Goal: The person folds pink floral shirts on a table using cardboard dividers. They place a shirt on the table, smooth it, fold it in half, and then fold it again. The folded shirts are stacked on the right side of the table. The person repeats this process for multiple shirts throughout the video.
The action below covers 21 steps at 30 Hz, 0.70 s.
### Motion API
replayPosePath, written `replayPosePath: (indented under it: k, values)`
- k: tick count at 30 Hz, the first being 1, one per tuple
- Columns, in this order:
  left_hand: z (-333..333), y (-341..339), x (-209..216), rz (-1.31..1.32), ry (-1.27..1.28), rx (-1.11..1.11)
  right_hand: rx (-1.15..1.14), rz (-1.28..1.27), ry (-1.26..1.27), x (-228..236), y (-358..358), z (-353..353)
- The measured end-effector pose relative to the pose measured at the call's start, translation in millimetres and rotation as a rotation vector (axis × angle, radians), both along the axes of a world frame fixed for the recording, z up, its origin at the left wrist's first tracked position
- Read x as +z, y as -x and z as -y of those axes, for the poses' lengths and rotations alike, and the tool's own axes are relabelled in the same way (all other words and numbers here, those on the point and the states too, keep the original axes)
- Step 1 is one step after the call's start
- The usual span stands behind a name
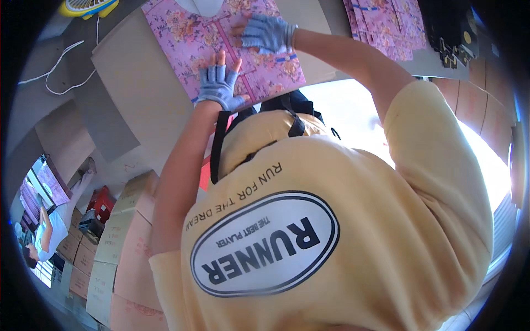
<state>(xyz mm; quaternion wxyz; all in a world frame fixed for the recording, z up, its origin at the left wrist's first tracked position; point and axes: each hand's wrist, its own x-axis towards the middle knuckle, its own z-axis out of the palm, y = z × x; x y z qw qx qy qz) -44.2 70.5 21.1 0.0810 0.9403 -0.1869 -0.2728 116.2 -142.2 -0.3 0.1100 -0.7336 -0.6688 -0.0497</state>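
Note:
A pink floral-patterned sheet [185, 36] with darker pink bands lies on the grey-brown work table. It could be paper or a flattened bag; I cannot tell which. Flat on its near part rests my left hand [218, 85], fingers spread, in a grey-blue glove that leaves the fingertips bare. My right hand [268, 34], gloved the same way, lies farther up and to the right on the sheet with its fingers stretched out to the left. Neither hand grips anything. At the sheet's far edge shows a pale, smooth, rounded shape [201, 5], cut off by the picture's rim.
More pink floral pieces [386, 27] lie stacked at the far right, beside black items [450, 33]. A yellow fan [88, 6] and a white cable [52, 71] are at upper left. Cartons [118, 237] stand lower left, where another person [47, 234] works.

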Motion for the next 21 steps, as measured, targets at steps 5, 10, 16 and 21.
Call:
replayPosePath:
  k: [5,10,16,21]
  values:
    - [2,2,12,0.035,-0.06,-0.008,-0.043,-0.088,0.2,14,81,38]
    - [-10,10,-10,0.192,0.109,-0.019,-0.282,-0.118,0.309,8,158,60]
    - [-15,16,-16,0.388,0.306,-0.009,-0.535,-0.386,0.055,11,220,110]
    - [-7,27,-9,0.475,0.312,0.018,-1.307,-1.466,-0.062,26,252,121]
